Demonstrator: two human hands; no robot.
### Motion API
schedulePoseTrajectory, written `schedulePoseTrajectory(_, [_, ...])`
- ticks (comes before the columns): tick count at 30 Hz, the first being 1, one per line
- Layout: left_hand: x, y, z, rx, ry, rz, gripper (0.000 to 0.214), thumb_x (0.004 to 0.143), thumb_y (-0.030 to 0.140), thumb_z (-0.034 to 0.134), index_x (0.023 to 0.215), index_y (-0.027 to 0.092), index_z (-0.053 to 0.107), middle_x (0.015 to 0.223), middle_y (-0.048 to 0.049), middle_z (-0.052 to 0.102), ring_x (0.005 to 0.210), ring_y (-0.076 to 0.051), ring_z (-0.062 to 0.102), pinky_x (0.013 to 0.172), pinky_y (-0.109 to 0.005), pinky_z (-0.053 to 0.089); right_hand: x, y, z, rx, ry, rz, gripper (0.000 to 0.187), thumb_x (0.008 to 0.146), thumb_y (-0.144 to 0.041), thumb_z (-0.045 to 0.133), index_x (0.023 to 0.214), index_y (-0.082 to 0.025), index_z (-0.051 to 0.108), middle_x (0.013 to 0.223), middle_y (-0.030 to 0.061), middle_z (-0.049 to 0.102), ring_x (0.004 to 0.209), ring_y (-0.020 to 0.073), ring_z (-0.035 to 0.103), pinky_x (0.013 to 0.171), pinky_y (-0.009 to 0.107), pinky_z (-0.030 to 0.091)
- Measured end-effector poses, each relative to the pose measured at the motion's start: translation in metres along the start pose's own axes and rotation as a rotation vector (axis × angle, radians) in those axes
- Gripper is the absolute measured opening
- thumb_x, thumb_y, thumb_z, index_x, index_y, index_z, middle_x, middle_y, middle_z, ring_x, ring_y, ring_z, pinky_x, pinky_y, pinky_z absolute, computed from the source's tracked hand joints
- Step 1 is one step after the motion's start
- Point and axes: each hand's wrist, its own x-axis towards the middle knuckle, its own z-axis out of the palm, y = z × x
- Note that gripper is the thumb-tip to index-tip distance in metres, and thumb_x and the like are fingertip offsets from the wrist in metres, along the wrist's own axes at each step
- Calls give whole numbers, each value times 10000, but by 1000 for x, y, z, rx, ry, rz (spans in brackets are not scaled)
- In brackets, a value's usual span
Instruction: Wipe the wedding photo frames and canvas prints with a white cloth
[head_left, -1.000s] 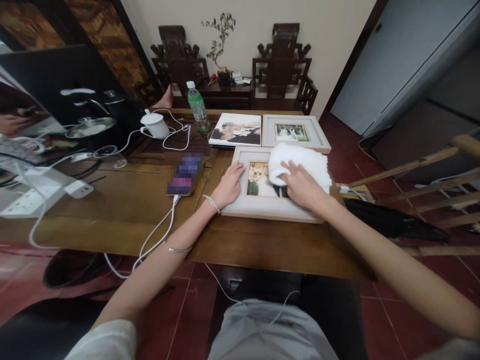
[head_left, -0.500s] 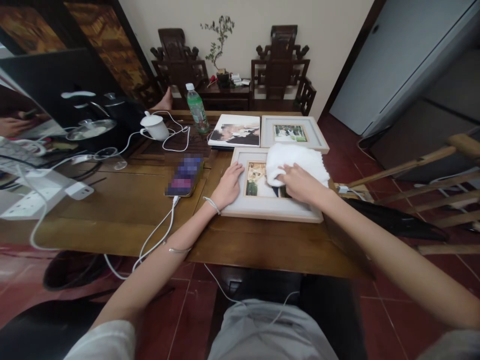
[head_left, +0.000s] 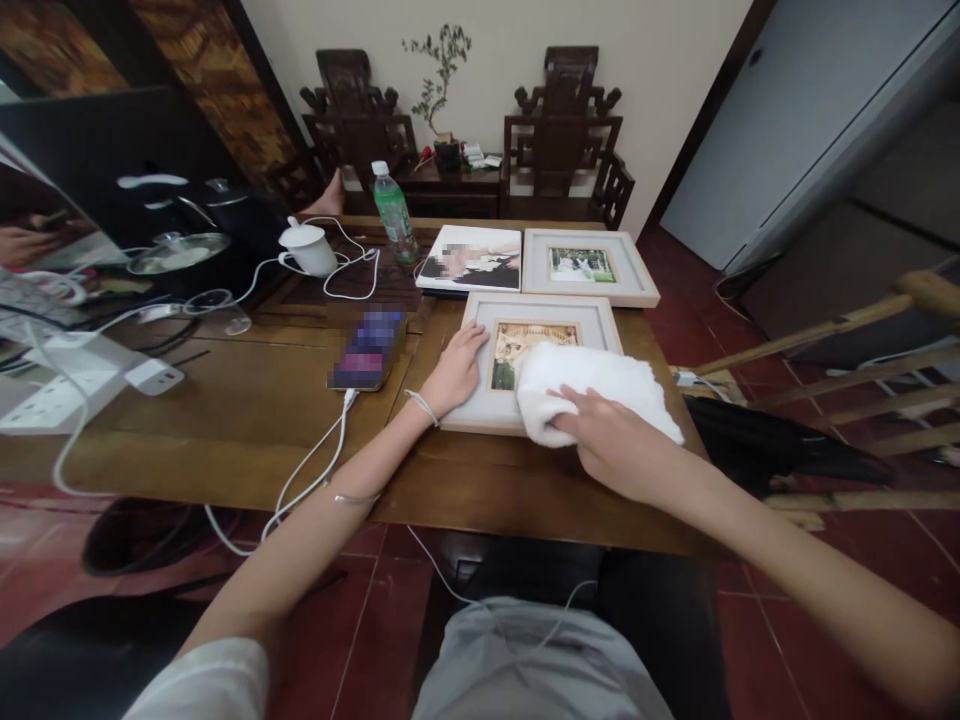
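Note:
A pale picture frame (head_left: 540, 312) with a small photo lies flat on the wooden table (head_left: 247, 400) in front of me. My left hand (head_left: 454, 372) rests on its left edge, fingers flat and slightly spread. My right hand (head_left: 611, 440) presses a white folded towel (head_left: 592, 385) down over the frame's near right corner, fingers on top of the cloth. The towel hides the lower right part of the frame.
A second frame (head_left: 589, 265) and an unframed photo print (head_left: 471, 258) lie behind. A phone (head_left: 369, 349) on a white cable sits to the left, past it a white cup (head_left: 311, 248), a green bottle (head_left: 394, 215), a power strip (head_left: 75, 385). Wooden chairs stand at right.
My right hand has dragged the towel from the frame's upper right down toward me to its near right corner, uncovering the top of the frame. My left hand has stayed put.

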Motion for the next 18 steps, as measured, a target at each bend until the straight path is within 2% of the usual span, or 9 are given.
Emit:
schedulePoseTrajectory(4, [1,-2,-1,-5,-17,5,598,775,-6,407,1326,145,581,1431,-124,555,1441,-264,387,1211,-540,298,38,40,16,-56,77,75,556,770,22,403,1265,-82,635,1482,216,485,1414,315,402,1140,496,345])
schedulePoseTrajectory(7, [1,-2,-2,-12,-26,10,622,761,-8,413,1337,158,576,1433,-119,554,1445,-269,379,1212,-550,289,71,71,14,-119,139,134,560,782,18,404,1300,-50,605,1531,233,412,1434,348,354,1131,525,342])
schedulePoseTrajectory(10, [1,-2,-3,-12,-25,10,613,762,-14,404,1328,142,580,1434,-133,551,1445,-273,380,1213,-545,289,95,89,12,-173,162,178,550,784,21,413,1292,-46,611,1573,203,356,1459,383,281,1141,579,296])
schedulePoseTrajectory(14, [2,0,-3,-21,-24,-15,581,775,-14,397,1311,102,587,1437,-169,539,1444,-289,379,1212,-546,290,97,79,17,-207,106,134,511,785,22,424,1223,-69,671,1563,180,386,1461,409,255,1136,637,247])
schedulePoseTrajectory(18, [1,2,-1,-32,-13,-16,593,775,-17,396,1317,137,581,1436,-138,544,1442,-279,380,1209,-551,292,63,47,14,-147,4,56,535,766,20,440,1223,-109,688,1536,174,428,1435,400,327,1106,621,311])
